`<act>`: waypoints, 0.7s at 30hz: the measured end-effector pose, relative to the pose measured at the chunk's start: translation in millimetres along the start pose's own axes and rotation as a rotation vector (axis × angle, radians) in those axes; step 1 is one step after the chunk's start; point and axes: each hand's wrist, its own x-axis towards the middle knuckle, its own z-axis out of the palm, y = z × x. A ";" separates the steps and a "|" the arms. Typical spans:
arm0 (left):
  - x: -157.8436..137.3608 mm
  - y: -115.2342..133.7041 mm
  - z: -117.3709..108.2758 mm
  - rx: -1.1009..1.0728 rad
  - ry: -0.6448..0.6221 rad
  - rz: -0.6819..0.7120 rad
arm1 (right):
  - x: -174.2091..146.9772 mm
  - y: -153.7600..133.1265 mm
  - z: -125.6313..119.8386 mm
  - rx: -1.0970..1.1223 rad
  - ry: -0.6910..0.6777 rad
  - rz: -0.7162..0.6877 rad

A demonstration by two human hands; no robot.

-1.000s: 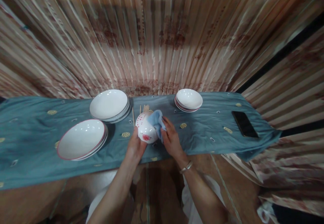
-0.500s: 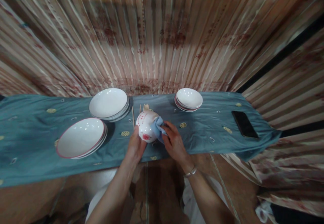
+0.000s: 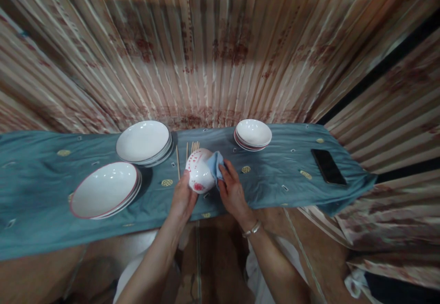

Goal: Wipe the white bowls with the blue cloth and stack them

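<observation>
A white bowl [image 3: 200, 174] with red floral print is tipped so that its outer side shows. Its left edge is gripped by my left hand [image 3: 183, 196]; some of those fingers are hidden behind it. My right hand [image 3: 233, 191] pinches a light blue cloth [image 3: 215, 165], which lies against the bowl's right side. Just behind the bowl, several wooden chopsticks [image 3: 195, 146] lie on the blue-green tablecloth [image 3: 268, 189].
To the left stand a stack of dark-rimmed white plates [image 3: 143, 142] and a stack of red-rimmed plates [image 3: 105, 190]. Small stacked bowls [image 3: 253, 133] sit at the back right. A black phone [image 3: 328, 166] lies at the right, and a pleated curtain [image 3: 206, 52] hangs behind the table.
My right hand and the cloth have shifted slightly on the bowl's right side. The bowl stays in my left hand. The whole view has moved a little, so the table things appear further left.
</observation>
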 end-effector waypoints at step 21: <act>-8.8 -1.5 4.1 0.044 -0.033 -0.019 | -3.5 -33.8 -5.9 -0.341 -0.065 -0.340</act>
